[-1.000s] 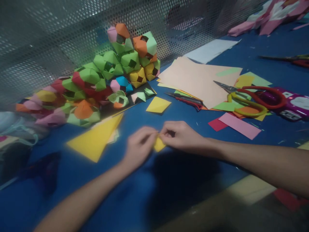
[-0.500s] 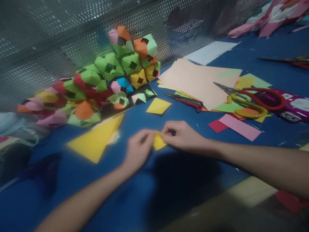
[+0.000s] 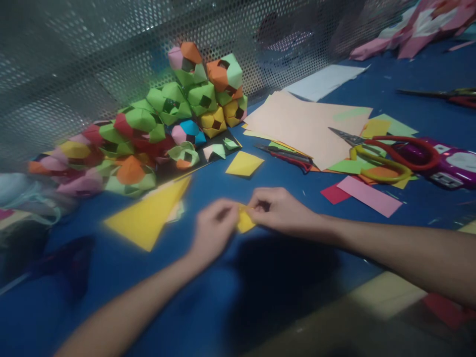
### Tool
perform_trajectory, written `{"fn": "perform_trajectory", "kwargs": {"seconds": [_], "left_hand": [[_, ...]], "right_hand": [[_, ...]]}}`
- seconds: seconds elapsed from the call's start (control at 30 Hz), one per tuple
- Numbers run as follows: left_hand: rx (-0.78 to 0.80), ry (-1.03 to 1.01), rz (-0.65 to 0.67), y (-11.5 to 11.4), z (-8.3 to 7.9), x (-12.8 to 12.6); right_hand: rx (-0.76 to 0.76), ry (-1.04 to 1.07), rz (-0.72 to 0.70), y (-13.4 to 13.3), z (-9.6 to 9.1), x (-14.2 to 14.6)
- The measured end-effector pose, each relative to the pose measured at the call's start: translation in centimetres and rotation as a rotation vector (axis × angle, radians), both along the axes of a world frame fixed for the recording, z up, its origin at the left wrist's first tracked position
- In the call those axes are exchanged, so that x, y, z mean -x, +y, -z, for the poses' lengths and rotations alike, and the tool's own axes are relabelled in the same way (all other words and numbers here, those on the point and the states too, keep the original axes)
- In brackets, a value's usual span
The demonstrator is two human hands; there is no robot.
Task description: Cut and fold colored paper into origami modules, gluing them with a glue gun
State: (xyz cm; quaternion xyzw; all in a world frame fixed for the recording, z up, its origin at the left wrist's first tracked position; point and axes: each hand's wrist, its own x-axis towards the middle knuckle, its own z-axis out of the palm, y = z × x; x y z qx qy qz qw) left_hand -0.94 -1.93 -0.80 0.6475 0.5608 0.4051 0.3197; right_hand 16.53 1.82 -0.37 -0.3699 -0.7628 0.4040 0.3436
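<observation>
A small folded piece of yellow paper (image 3: pixel 244 221) is pinched between my two hands, just above the blue tabletop. My left hand (image 3: pixel 215 225) is closed on its left edge. On the opposite edge, the thumb and fingers of my right hand (image 3: pixel 277 210) press together. My fingertips cover parts of its folds. Beyond my hands lies another folded yellow piece (image 3: pixel 244 164), flat on the table. Off to the left, a larger yellow paper triangle (image 3: pixel 148 216) rests over some pale paper.
Folded paper balls (image 3: pixel 169 103) in several colours are piled against a perforated metal panel (image 3: pixel 122 44). Peach paper sheets (image 3: pixel 308 124), red-and-yellow scissors (image 3: pixel 394 158), a slim red-handled cutting tool (image 3: pixel 286 154), a pink strip (image 3: pixel 368 195) and a purple object (image 3: pixel 453 163) lie at right.
Almost nothing differs. Both hands keep their pinch on the small yellow paper, which has shifted only very slightly.
</observation>
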Motion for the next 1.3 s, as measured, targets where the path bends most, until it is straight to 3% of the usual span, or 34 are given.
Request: {"fn": "perform_trajectory", "kwargs": {"seconds": [0.53, 0.73, 1.3], "left_hand": [[0.104, -0.142, -0.082, -0.3, -0.2, -0.9], [0.050, -0.073, -0.080, -0.5, -0.2, -1.2], [-0.014, 0.009, -0.075, -0.4, 0.1, -1.1]], "right_hand": [[-0.105, 0.006, 0.008, 0.0, 0.5, 0.1], [-0.171, -0.001, 0.016, -0.1, 1.0, 0.6], [-0.154, -0.009, 0.026, -0.3, 1.1, 0.6]]}}
